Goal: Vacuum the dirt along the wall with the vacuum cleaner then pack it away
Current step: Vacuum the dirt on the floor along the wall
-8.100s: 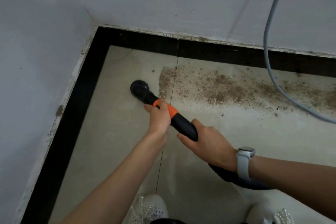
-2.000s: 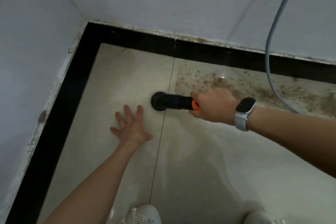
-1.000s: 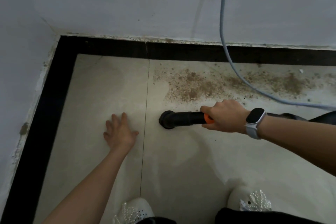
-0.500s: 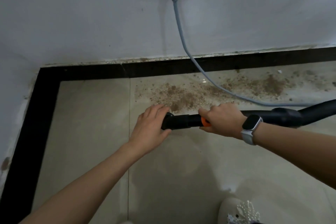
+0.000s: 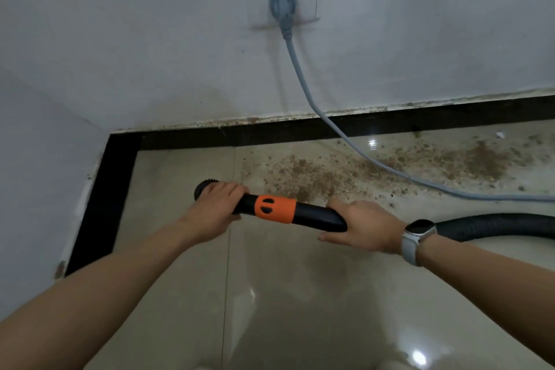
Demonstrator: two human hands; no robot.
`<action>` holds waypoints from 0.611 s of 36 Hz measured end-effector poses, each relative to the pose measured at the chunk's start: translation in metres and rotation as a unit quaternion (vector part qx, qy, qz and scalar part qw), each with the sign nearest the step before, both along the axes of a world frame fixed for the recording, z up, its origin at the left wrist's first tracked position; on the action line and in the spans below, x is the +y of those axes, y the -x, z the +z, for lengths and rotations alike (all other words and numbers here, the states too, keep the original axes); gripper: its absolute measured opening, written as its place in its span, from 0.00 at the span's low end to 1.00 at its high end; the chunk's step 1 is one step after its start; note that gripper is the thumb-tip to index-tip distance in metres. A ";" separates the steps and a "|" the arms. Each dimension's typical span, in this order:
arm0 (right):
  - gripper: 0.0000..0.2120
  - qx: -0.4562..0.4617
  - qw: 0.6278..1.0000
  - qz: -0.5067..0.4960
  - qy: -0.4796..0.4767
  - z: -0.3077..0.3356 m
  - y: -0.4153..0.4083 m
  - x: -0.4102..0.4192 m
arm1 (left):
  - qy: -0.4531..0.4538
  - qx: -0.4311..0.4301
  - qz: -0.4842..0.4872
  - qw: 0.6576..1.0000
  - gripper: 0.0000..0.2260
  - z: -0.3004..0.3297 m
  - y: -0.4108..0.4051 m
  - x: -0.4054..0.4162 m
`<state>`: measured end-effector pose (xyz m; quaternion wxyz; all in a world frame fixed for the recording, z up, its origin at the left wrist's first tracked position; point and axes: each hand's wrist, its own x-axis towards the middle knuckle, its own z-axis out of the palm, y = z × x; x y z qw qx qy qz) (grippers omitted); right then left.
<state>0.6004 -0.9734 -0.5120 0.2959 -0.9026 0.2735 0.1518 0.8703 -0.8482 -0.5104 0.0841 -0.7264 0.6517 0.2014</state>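
Observation:
The black vacuum nozzle [image 5: 315, 215] with an orange collar [image 5: 274, 209] lies nearly level just above the beige floor tiles. My left hand [image 5: 214, 207] grips its round front end. My right hand [image 5: 365, 227], with a watch on the wrist, holds the rear of the tube where the ribbed black hose [image 5: 495, 225] runs off to the right. Brown dirt [image 5: 303, 177] is scattered along the wall just beyond the nozzle and stretches to the right.
A grey power cord [image 5: 330, 126] hangs from a plug [image 5: 282, 9] in the white wall socket and trails across the dirt to the right. A black skirting strip [image 5: 99, 204] borders the floor at the corner on the left.
My right hand slid back from the orange collar to the rear of the tube, uncovering the collar. My left hand, flat on the floor one second ago, now grips the nozzle end. The view tilted up.

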 end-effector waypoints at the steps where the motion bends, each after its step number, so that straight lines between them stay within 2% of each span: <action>1: 0.20 -0.005 1.000 0.003 0.003 -0.003 -0.002 0.004 | 0.006 -0.007 0.004 1.000 0.19 -0.001 -0.002 0.002; 5: 0.20 -0.015 0.999 0.013 0.034 -0.008 -0.011 0.014 | 0.024 -0.003 0.041 0.999 0.21 -0.009 -0.002 0.010; 9: 0.20 -0.007 0.999 -0.010 0.040 -0.009 -0.018 0.025 | 0.084 0.031 0.059 0.994 0.21 -0.008 -0.001 0.014; 11: 0.19 -0.004 0.999 -0.031 0.039 -0.010 -0.024 0.032 | 0.135 0.074 0.173 0.973 0.19 -0.009 0.006 0.013; 12: 0.19 -0.003 0.998 -0.042 0.042 -0.010 -0.027 0.035 | 0.148 0.105 0.268 0.946 0.20 -0.010 0.011 0.011; 13: 0.19 -0.001 0.998 -0.050 0.045 -0.010 -0.030 0.038 | 0.146 0.158 0.370 0.904 0.21 -0.009 0.017 0.008; 14: 0.19 0.001 0.997 -0.054 0.048 -0.011 -0.034 0.041 | 0.129 0.242 0.466 0.841 0.23 -0.009 0.023 0.004; 15: 0.19 0.005 0.997 -0.055 0.052 -0.011 -0.038 0.043 | 0.102 0.337 0.539 0.765 0.24 -0.009 0.028 -0.002; 16: 0.19 0.010 0.997 -0.055 0.055 -0.012 -0.041 0.046 | 0.077 0.424 0.583 0.689 0.26 -0.010 0.032 -0.008; 17: 0.19 0.017 0.997 -0.056 0.059 -0.012 -0.045 0.048 | 0.068 0.479 0.601 0.637 0.28 -0.011 0.035 -0.012; 18: 0.19 0.021 0.996 -0.058 0.063 -0.013 -0.047 0.049 | 0.075 0.508 0.607 0.607 0.31 -0.012 0.037 -0.016; 19: 0.18 0.023 0.996 -0.063 0.066 -0.013 -0.050 0.051 | 0.088 0.523 0.608 0.592 0.34 -0.013 0.040 -0.020; 22: 0.17 0.020 0.994 -0.090 0.063 -0.011 -0.054 0.054 | 0.099 0.532 0.587 0.602 0.40 -0.020 0.046 -0.029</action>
